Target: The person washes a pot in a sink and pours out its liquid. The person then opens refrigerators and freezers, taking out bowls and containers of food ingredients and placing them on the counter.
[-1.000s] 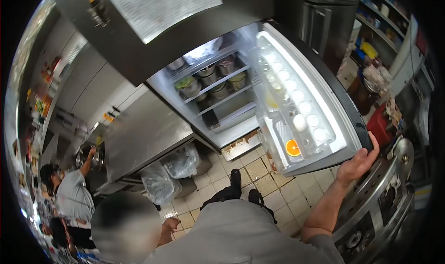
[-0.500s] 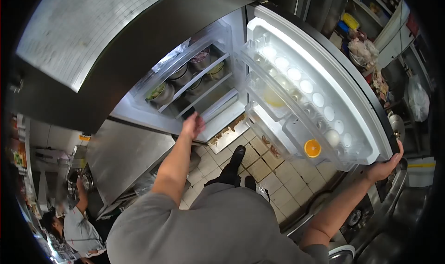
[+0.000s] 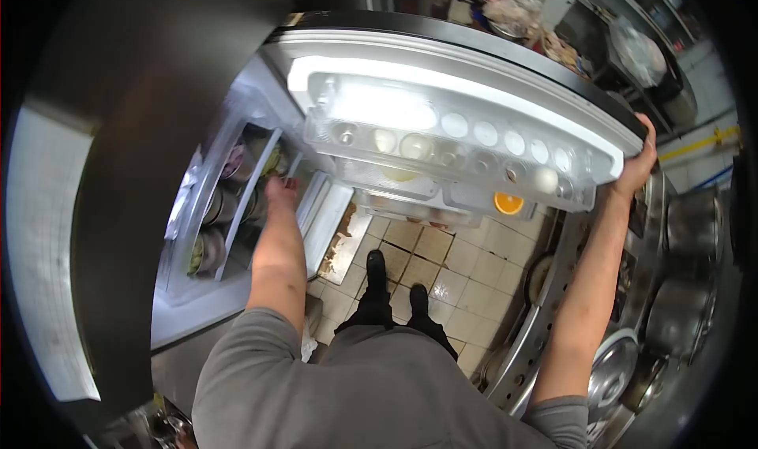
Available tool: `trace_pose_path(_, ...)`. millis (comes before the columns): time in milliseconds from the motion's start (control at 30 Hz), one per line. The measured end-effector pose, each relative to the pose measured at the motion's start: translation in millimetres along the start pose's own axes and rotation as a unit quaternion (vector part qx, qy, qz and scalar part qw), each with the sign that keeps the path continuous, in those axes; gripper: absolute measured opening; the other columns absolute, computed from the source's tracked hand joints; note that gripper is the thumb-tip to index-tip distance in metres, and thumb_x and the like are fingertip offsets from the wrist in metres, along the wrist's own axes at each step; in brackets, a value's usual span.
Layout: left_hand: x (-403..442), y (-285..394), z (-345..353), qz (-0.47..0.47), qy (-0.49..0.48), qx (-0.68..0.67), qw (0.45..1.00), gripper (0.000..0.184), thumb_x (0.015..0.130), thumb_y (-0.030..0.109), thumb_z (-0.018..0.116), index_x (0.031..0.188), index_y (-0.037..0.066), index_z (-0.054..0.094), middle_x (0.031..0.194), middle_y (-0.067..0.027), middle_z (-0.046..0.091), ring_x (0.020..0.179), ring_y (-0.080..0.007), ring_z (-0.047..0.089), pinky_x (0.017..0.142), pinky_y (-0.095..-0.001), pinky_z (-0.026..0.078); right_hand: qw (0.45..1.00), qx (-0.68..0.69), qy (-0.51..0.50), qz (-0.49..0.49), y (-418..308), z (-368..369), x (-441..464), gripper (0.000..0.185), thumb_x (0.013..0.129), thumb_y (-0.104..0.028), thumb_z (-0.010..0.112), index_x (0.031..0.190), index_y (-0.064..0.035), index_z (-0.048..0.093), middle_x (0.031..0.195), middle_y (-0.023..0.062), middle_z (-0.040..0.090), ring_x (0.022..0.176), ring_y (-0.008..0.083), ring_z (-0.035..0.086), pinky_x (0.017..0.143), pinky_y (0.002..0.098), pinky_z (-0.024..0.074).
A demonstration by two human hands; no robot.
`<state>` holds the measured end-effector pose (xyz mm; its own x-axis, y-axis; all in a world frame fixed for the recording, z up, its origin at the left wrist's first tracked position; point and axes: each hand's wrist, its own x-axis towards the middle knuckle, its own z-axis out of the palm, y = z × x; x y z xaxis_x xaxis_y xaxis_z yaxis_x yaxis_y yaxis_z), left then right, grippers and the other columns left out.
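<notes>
A refrigerator door (image 3: 474, 50) stands open in front of me, and my right hand (image 3: 638, 161) grips its outer edge. Inside the lit refrigerator, my left hand (image 3: 280, 192) is at the shelf front, beside a container of green food (image 3: 275, 161). Its fingers look apart, with their tips partly hidden, and I see nothing held in them. Several round metal containers (image 3: 212, 248) stand on the shelf, one with purplish contents (image 3: 234, 161). The door racks hold several eggs (image 3: 545, 181) and a halved orange (image 3: 508, 203).
Tiled floor (image 3: 426, 252) lies under my feet, with a rusty refrigerator base edge (image 3: 343, 244) at the left. On the right are a stove (image 3: 545, 291) and metal pots (image 3: 683, 315). Behind the door, bagged food (image 3: 513, 11) is piled up.
My view has turned to the right. My left hand has reached deeper into the refrigerator, up to the containers. The door has swung further towards closed, my right hand still on its edge.
</notes>
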<state>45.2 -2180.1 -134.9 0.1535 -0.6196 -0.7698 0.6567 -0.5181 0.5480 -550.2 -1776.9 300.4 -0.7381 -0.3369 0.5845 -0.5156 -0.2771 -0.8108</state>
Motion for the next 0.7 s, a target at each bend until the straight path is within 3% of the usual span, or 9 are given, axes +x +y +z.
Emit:
trace_pose_path(100,29,3,4,0.029,-0.019,-0.057,0.998,0.041,0.096,0.033,0.063,0.131,0.015,0.051,0.124,-0.0106,0.049,0.105,-0.0322,0.052,0.082,-0.0476,0.054,1.0,-0.022,-0.003,-0.001,3,1,11,0.044,0.102,-0.024,0.029,0.117,-0.0036,0.064,0.107,0.009,0.067,0.101,0.0195,0.062,0.093,0.0322,0.0457)
trace_pose_path(133,36,-2,8,0.025,-0.019,-0.056,0.998,0.041,0.096,0.033,0.063,0.131,0.015,0.051,0.124,-0.0106,0.049,0.105,-0.0322,0.052,0.082,-0.0476,0.054,0.999,-0.043,0.007,-0.017,5,1,12,0.045,0.103,-0.026,0.028,0.118,-0.003,0.064,0.107,0.0097,0.067,0.1,0.0208,0.063,0.091,0.0331,0.0473)
trace_pose_path(200,43,6,9,0.109,-0.056,-0.109,0.986,0.034,0.098,0.023,0.059,0.13,0.015,0.052,0.128,-0.0113,0.05,0.106,-0.0325,0.053,0.082,-0.0483,0.056,0.996,-0.074,-0.009,-0.044,13,-1,16,0.047,0.102,-0.027,0.028,0.12,-0.0022,0.063,0.107,0.011,0.068,0.1,0.0226,0.064,0.09,0.0336,0.0491)
trace_pose_path(233,44,13,6,0.117,-0.046,-0.115,0.985,0.034,0.098,0.023,0.059,0.13,0.015,0.052,0.128,-0.0113,0.05,0.106,-0.0325,0.053,0.082,-0.0483,0.056,1.0,-0.005,-0.012,0.001,19,-5,18,0.048,0.1,-0.028,0.028,0.12,-0.0014,0.063,0.11,0.0122,0.068,0.101,0.0248,0.065,0.091,0.0353,0.0509)
trace_pose_path(367,21,4,0,0.123,-0.054,-0.147,0.98,0.036,0.093,0.007,0.049,0.128,0.011,0.054,0.125,-0.0129,0.053,0.11,-0.0353,0.056,0.088,-0.0535,0.058,0.999,-0.011,0.022,0.04,6,13,15,0.049,0.097,-0.026,0.028,0.12,-0.0013,0.063,0.112,0.0159,0.068,0.1,0.0279,0.067,0.092,0.0384,0.0537)
trace_pose_path(467,-52,-11,5,0.108,0.002,-0.122,0.987,0.034,0.094,0.008,0.049,0.127,0.009,0.054,0.119,-0.0135,0.056,0.106,-0.0339,0.059,0.083,-0.0511,0.061,0.999,0.008,-0.01,0.032,12,13,21,0.048,0.098,-0.027,0.029,0.121,-0.0031,0.064,0.111,0.0148,0.068,0.1,0.0269,0.067,0.091,0.0384,0.0541)
trace_pose_path(533,-54,-30,-12,0.097,-0.015,-0.107,0.989,0.034,0.094,0.008,0.049,0.128,0.006,0.053,0.12,-0.0142,0.057,0.106,-0.0335,0.061,0.08,-0.0502,0.063,0.995,-0.098,0.033,-0.015,17,13,22,0.046,0.101,-0.027,0.03,0.123,-0.0057,0.064,0.113,0.0136,0.067,0.101,0.0252,0.066,0.089,0.0378,0.0542)
trace_pose_path(633,-108,-54,-28,0.104,-0.021,-0.067,0.992,0.035,0.095,0.008,0.049,0.128,-0.001,0.051,0.125,-0.0167,0.058,0.106,-0.0334,0.064,0.076,-0.048,0.065,0.999,-0.026,-0.037,-0.021,47,-8,42,0.042,0.103,-0.027,0.034,0.124,-0.0082,0.064,0.117,0.0116,0.063,0.104,0.0242,0.063,0.091,0.0368,0.0529)
trace_pose_path(700,-149,-74,-51,0.107,-0.02,-0.039,0.993,0.034,0.096,0.007,0.047,0.128,-0.001,0.052,0.13,-0.017,0.058,0.112,-0.0346,0.064,0.078,-0.0475,0.065,0.997,0.032,0.015,0.07,5,20,17,0.039,0.103,-0.024,0.037,0.125,-0.0085,0.064,0.12,0.0111,0.061,0.107,0.024,0.061,0.095,0.0363,0.051)
